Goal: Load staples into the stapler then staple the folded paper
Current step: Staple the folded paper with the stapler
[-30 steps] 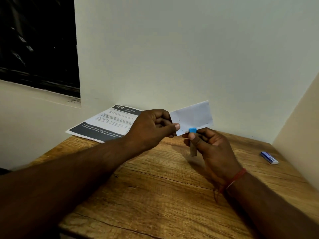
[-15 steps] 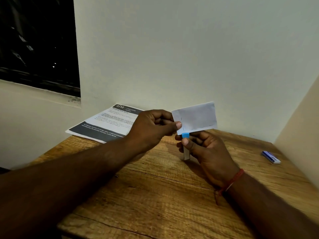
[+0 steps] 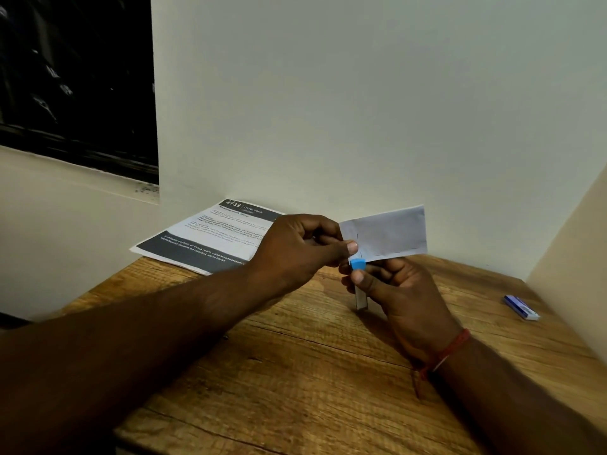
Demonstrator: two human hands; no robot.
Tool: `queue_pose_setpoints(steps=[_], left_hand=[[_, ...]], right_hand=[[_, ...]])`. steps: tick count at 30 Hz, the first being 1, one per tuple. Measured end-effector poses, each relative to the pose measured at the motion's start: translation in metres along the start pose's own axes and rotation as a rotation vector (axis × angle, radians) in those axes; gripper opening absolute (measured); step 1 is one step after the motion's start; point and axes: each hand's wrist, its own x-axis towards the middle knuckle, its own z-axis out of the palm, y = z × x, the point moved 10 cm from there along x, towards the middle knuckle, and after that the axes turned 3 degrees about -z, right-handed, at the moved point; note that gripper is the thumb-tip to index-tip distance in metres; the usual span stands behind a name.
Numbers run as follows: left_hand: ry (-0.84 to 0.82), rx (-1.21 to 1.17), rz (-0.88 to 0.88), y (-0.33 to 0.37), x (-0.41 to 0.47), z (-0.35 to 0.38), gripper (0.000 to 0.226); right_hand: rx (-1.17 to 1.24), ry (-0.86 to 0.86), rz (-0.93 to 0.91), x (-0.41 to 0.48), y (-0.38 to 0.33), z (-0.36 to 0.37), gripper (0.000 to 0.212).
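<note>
Above the table's (image 3: pixel 295 372) far edge, folded paper (image 3: pixel 389 233) is being pinched by left hand (image 3: pixel 300 247); blue stapler (image 3: pixel 358 265) is being gripped upright in right hand (image 3: pixel 405 298) at the paper's lower-left corner. Risk: shallow bite, staple missing layers.

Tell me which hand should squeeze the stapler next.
Right. The right hand grips the stapler, blue tip at the lower edge of the folded paper; the left hand pinches that paper's corner.
</note>
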Motion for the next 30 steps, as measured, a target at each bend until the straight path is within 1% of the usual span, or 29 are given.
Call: queue_pose_setpoints(steps=[7, 10, 16, 18, 20, 22, 25, 28, 30], left_hand=[[0.005, -0.001, -0.011, -0.002, 0.001, 0.0, 0.014], [-0.004, 0.004, -0.002, -0.002, 0.001, 0.001, 0.011], [-0.015, 0.011, 0.007, -0.003, 0.001, 0.002, 0.013], [-0.013, 0.012, 0.007, -0.006, 0.002, 0.002, 0.011], [-0.01, 0.013, 0.011, -0.006, 0.002, 0.002, 0.01], [-0.008, 0.026, 0.013, -0.007, 0.002, 0.001, 0.01], [-0.005, 0.046, 0.015, -0.009, 0.003, 0.0, 0.014], [-0.01, 0.092, 0.02, -0.009, 0.004, -0.001, 0.014], [0.009, 0.092, 0.015, -0.009, 0.006, -0.004, 0.013]], right_hand=[[-0.035, 0.004, -0.013, 0.001, -0.001, -0.001, 0.051], [-0.054, 0.005, -0.023, 0.001, -0.004, -0.001, 0.05], [-0.148, -0.018, -0.023, 0.004, -0.007, 0.0, 0.042], [-0.174, -0.01, -0.022, 0.004, -0.007, 0.0, 0.035], [-0.199, 0.011, -0.035, 0.004, -0.009, -0.001, 0.02], [-0.237, 0.033, -0.041, 0.005, -0.009, -0.004, 0.015], [-0.245, 0.015, -0.028, 0.003, -0.005, 0.001, 0.016], [-0.168, -0.017, -0.002, -0.002, 0.0, 0.008, 0.018], [-0.17, -0.043, -0.02, -0.003, -0.002, 0.01, 0.019]])
